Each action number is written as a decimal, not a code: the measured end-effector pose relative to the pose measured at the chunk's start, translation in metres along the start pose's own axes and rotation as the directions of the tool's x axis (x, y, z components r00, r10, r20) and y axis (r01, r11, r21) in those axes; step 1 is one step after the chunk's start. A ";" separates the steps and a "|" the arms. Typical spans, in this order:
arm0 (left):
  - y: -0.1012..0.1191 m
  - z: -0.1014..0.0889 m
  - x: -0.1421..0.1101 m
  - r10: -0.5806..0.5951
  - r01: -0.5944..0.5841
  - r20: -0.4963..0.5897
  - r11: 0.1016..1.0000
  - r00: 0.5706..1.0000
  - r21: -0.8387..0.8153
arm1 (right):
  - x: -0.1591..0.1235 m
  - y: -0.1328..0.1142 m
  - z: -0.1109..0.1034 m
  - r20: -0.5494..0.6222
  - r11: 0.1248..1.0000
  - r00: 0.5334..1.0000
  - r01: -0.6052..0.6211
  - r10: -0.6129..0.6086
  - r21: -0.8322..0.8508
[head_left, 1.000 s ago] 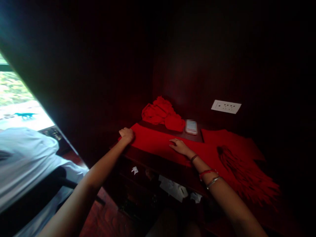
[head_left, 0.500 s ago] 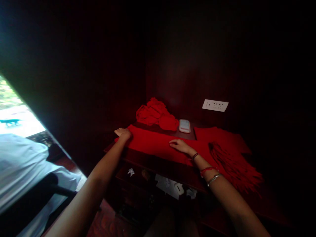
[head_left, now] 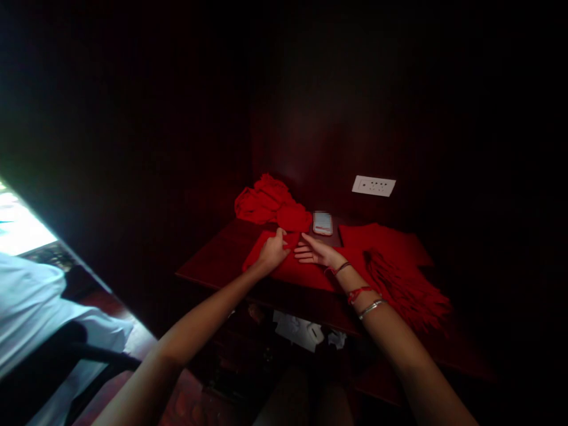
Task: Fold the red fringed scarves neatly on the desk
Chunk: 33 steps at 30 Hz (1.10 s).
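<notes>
A long red scarf [head_left: 306, 277] with a tasselled end [head_left: 408, 290] lies across the dark table. My left hand [head_left: 274, 251] is closed on its left end, which is folded back toward the middle. Close by on the right, my right hand [head_left: 316, 249] rests over the scarf with fingers spread and the palm partly turned toward the left hand. Its fingertips come near the folded edge; whether they touch it I cannot tell. Bracelets circle the right wrist and forearm.
A crumpled heap of red cloth [head_left: 270, 204] sits at the back left, with a phone [head_left: 322, 223] beside it. Flat red cloth [head_left: 386, 241] lies behind the scarf. A socket plate [head_left: 374, 186] is on the wall. Papers [head_left: 296, 330] lie on a shelf below. White-clothed person [head_left: 35, 307] at left.
My left hand has moved right, bringing the scarf's left end over toward the middle and baring the table's left part. My right hand has opened its fingers and turned its palm.
</notes>
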<state>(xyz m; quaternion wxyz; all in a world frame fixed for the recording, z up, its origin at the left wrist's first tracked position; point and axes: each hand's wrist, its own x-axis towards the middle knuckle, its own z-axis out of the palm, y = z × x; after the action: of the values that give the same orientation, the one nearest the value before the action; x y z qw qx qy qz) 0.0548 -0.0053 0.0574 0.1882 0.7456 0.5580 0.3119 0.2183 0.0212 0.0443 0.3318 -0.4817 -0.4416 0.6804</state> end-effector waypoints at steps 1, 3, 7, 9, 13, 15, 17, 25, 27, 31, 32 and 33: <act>0.001 0.010 -0.003 0.019 -0.017 0.012 0.995 1.000 -0.096 | -0.001 0.000 0.001 -0.022 1.000 1.000 -0.007 0.007 0.008; -0.001 0.028 -0.006 0.011 -0.006 0.022 0.973 1.000 -0.231 | -0.001 0.002 0.004 -0.102 1.000 0.995 -0.019 0.019 -0.003; -0.005 0.043 -0.010 -0.069 0.060 -0.008 0.919 0.998 -0.390 | 0.003 0.009 0.014 -0.249 1.000 0.968 -0.024 0.022 -0.002; -0.006 0.038 -0.012 -0.069 0.045 -0.041 0.901 0.997 -0.432 | 0.006 0.009 0.022 -0.298 1.000 0.954 0.011 -0.008 0.007; -0.014 0.007 -0.010 0.013 -0.095 -0.194 0.902 0.981 -0.422 | 0.002 -0.016 0.025 -0.386 0.991 0.915 0.133 -0.118 0.011; -0.024 -0.012 -0.004 0.024 -0.138 -0.297 0.919 0.955 -0.369 | -0.013 -0.042 0.015 -0.436 0.976 0.877 0.219 -0.203 -0.014; -0.037 -0.026 0.005 0.002 -0.116 -0.344 0.943 0.939 -0.313 | -0.037 -0.073 -0.007 -0.480 0.929 0.800 0.350 -0.362 -0.117; -0.027 0.029 0.063 0.172 -0.166 -0.006 0.941 0.985 -0.294 | -0.159 -0.129 -0.128 -0.510 0.754 0.622 0.209 -0.595 -0.623; 0.003 0.054 0.064 0.286 -0.249 0.112 0.932 0.952 -0.262 | -0.174 -0.114 -0.148 -0.552 0.748 0.617 0.091 -0.560 -0.657; 0.061 0.091 0.026 0.415 -0.422 0.427 0.903 0.804 -0.082 | -0.185 -0.079 -0.165 -0.577 0.763 0.665 -0.017 -0.474 -0.646; 0.071 0.098 0.012 0.444 -0.476 0.461 0.878 0.768 -0.053 | -0.185 -0.074 -0.165 -0.569 0.785 0.688 0.002 -0.450 -0.619; 0.079 0.104 -0.002 0.466 -0.516 0.467 0.856 0.752 -0.024 | -0.185 -0.073 -0.164 -0.561 0.811 0.707 0.029 -0.430 -0.585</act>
<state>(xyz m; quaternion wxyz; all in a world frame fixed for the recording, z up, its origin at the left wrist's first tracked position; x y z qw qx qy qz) 0.1813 -0.0240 0.0298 0.1854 0.9265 0.2978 0.1362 0.4341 -0.0665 0.1547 0.4055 -0.7040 -0.5219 0.2599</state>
